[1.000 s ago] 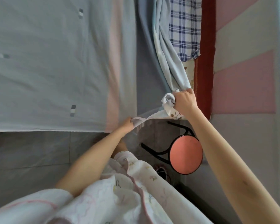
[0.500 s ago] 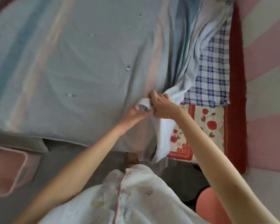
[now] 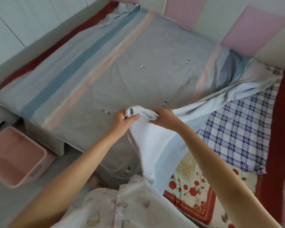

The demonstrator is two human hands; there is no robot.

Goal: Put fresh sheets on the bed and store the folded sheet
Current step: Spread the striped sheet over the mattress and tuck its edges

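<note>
L hand [image 3: 122,120] & R hand [image 3: 165,120] both curl round the bunched corner [image 3: 142,115] of the striped sheet [image 3: 122,63], fists side by side w/ a short twist of cloth btwn them. Rest of the sheet lies spread over the bed [image 3: 44,139] beyond & left of the grip. A pale flap [image 3: 155,153] hangs straight down under it. Right of the grip the edge is lifted, baring a checked blanket [image 3: 237,132]; below-right, a floral mat [image 3: 187,181]. Pink bin [image 3: 15,155] sits far left-below.
</note>
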